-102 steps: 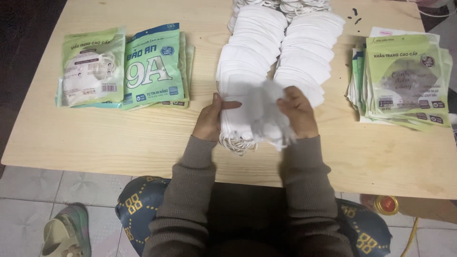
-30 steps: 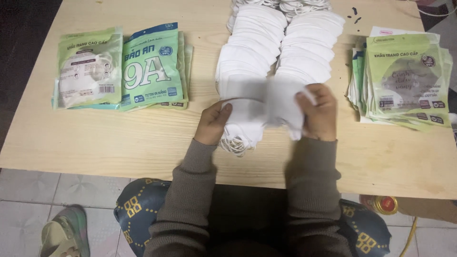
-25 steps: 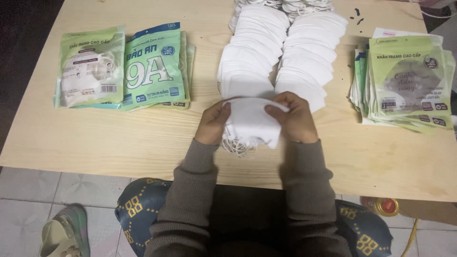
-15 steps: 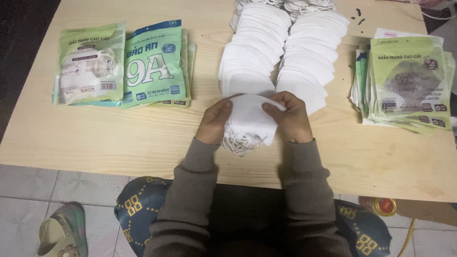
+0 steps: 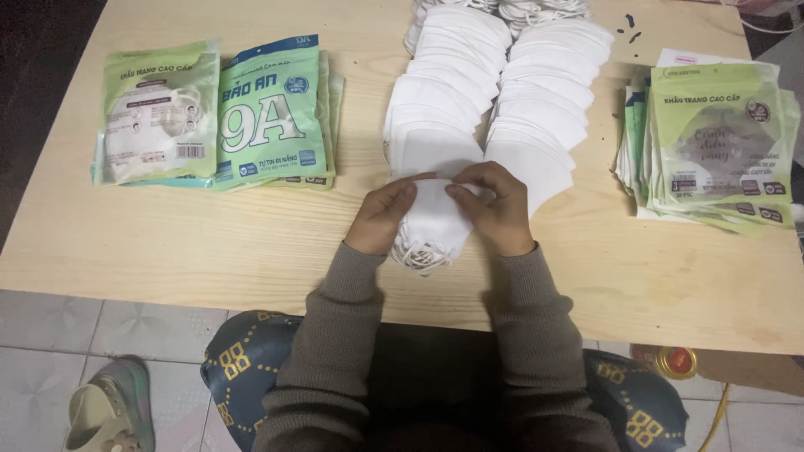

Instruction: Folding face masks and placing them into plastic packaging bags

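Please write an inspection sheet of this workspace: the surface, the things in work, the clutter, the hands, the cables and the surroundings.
Surface: light wooden table, bare between the piles.
Things in work: small stack of white masks, ear loops hanging at its near end; two long overlapping rows of white masks behind it.
Clutter: green filled packets at far left; pile of flat green pouches at right.
Hands: left hand and right hand both grip the small stack, fingers on its top.
Cables: yellow cord on the floor at lower right.
Surroundings: tiled floor, a sandal, a patterned seat, a red-and-yellow cap.
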